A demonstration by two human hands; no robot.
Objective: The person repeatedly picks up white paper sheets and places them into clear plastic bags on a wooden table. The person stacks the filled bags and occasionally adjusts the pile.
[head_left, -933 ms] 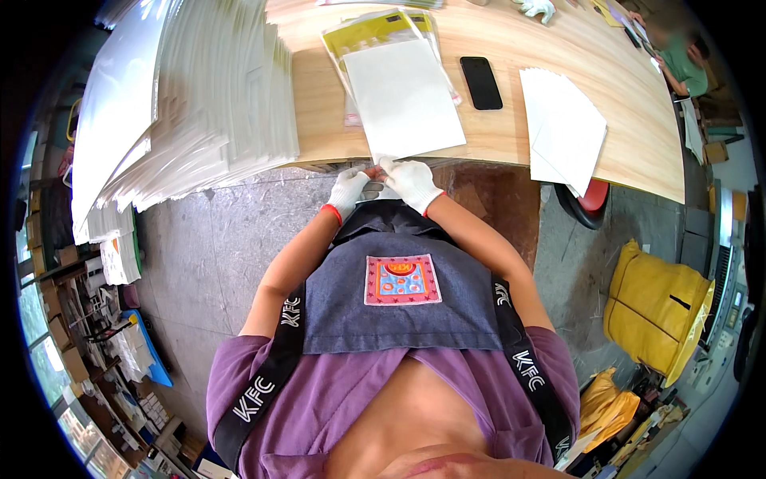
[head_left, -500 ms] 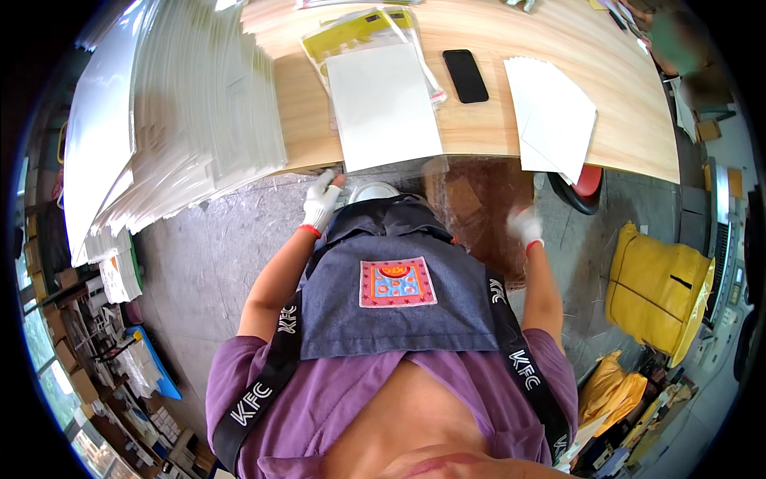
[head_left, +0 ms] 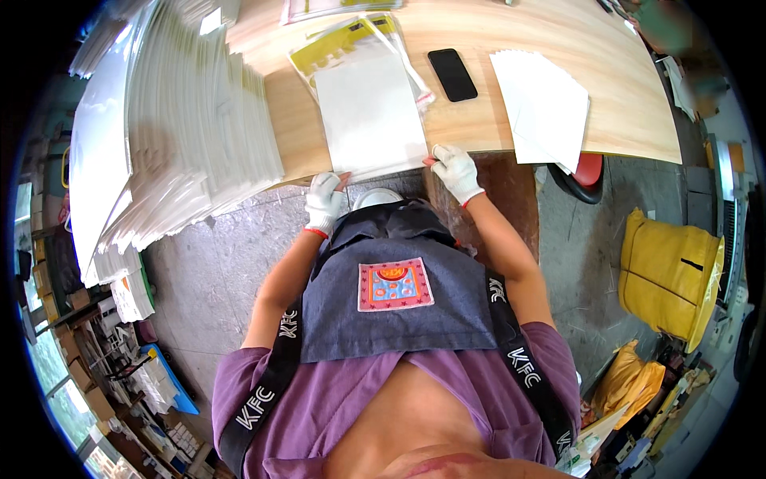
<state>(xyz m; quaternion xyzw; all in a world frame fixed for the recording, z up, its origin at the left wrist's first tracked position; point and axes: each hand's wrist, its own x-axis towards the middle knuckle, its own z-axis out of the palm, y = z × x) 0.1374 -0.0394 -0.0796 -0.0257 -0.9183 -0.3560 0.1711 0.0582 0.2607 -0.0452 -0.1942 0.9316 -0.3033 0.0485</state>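
While both gloved hands sit at the table's near edge, the white sheet (head_left: 369, 112) lies flat between them.
Left hand (head_left: 325, 201) fingers together on its 7 o'clock corner; right hand (head_left: 455, 169) pinches the 5 o'clock corner. Black phone (head_left: 452, 74) at 2 o'clock.

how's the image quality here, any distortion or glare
Head view: strong fisheye, the wooden table edge bows and the corners go black; even daylight, soft shadows; slight sheen on the clear bags; both gloved hands, left hand and right hand, look sharp.
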